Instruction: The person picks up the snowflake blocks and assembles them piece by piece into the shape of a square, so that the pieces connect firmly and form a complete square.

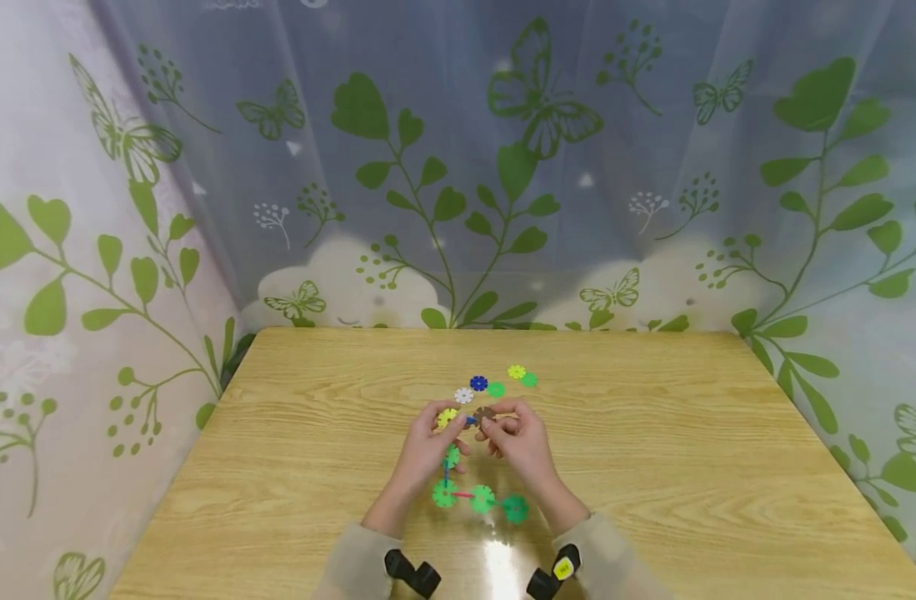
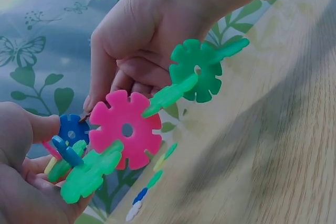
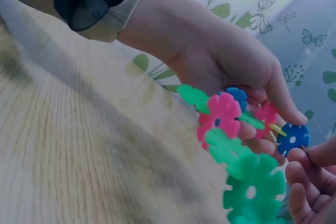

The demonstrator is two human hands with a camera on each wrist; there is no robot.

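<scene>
Slotted plastic flower discs are joined into a chain hanging from my left hand. Its thumb and fingers grip the end by a blue disc, beside a yellow disc. Lower on the chain come green discs and a pink disc, set crosswise to each other, with a darker green disc toward the far end. My right hand pinches a brown disc between thumb and finger, its edge right at the blue disc's rim.
Beyond my hands, loose discs lie on the wooden table: a white disc, a dark blue disc, green discs and a yellow disc. A leaf-patterned curtain stands behind the table.
</scene>
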